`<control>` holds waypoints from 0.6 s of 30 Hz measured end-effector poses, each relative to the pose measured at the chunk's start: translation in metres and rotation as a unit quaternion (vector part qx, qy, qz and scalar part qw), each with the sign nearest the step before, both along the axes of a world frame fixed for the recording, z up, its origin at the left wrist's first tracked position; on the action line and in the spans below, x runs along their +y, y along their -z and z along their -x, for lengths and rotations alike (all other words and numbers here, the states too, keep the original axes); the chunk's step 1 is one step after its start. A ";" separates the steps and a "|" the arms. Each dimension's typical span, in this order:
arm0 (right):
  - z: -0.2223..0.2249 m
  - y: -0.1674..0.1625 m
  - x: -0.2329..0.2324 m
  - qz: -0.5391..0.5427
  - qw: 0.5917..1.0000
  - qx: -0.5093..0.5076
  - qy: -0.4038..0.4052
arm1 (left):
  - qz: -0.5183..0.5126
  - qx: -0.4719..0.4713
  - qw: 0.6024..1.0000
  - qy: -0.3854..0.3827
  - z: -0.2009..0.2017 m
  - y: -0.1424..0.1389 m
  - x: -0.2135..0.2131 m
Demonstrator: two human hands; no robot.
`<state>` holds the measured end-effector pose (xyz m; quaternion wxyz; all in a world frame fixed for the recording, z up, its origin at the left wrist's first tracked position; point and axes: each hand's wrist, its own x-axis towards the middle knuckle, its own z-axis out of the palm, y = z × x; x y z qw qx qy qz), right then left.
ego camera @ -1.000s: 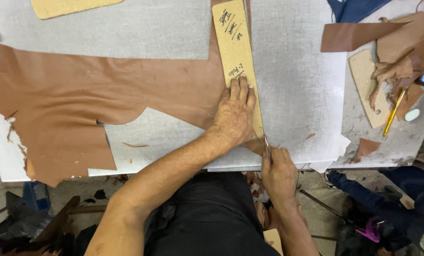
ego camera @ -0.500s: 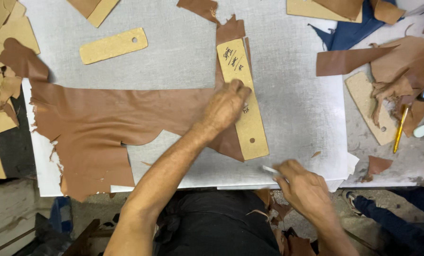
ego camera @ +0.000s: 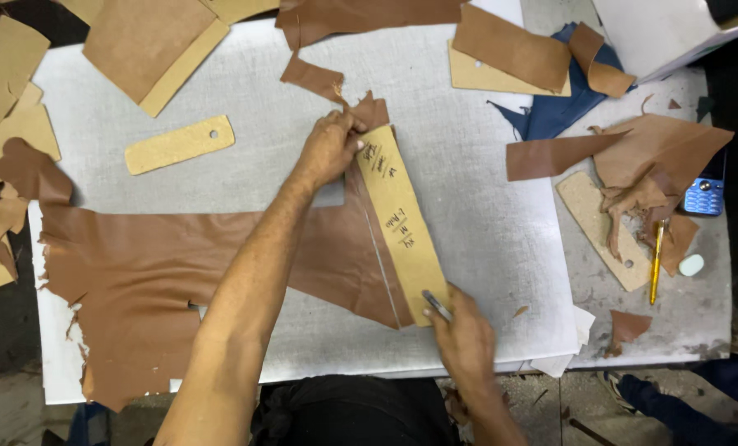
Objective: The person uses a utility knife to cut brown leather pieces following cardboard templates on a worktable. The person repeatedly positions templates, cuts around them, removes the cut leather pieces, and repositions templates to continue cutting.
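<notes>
- The left hand [ego camera: 329, 149] lies flat with fingers pressed on the far end of a long tan cardboard template [ego camera: 402, 223], pinning it to the brown leather sheet [ego camera: 163, 272] beneath.
- The right hand [ego camera: 466, 339] is closed around a slim metal cutting tool [ego camera: 437, 306], whose tip sits at the near corner of the template, just beside its edge.
- The template runs diagonally between the two hands, lying along the right-hand border of the leather; a thin cut or scored line shows on the leather just left of it.
- The leather spreads well to the left of both hands over a white cutting mat [ego camera: 484, 190] on the table [ego camera: 699, 314].
- Judging from this, only the far end of the template is held down, so the near end could swing under the blade's push and the line would wander.
- The blade could also ride up onto the cardboard and shave its edge, spoiling the pattern.
- The leather's loose near flap may bunch or drag with the blade, since nothing weighs it down by the right hand.
- To the right of the right hand lie leather scraps [ego camera: 641, 182], a yellow pencil [ego camera: 655, 264] and a second cardboard strip [ego camera: 604, 231], all well apart from the cutting.
</notes>
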<state>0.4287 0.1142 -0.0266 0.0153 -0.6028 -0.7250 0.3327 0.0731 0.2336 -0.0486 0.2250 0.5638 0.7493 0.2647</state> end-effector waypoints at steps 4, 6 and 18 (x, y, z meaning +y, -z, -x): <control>-0.049 -0.008 0.022 -0.068 0.992 -0.012 0.108 | -0.007 0.111 0.994 -0.008 -0.010 0.006 0.001; -0.072 -0.010 0.034 -0.191 0.974 -0.060 0.104 | -0.001 0.145 0.989 -0.016 -0.014 0.005 0.001; 0.034 0.002 0.027 -0.083 0.986 0.003 -0.145 | -0.031 0.121 0.992 0.023 -0.019 -0.008 -0.005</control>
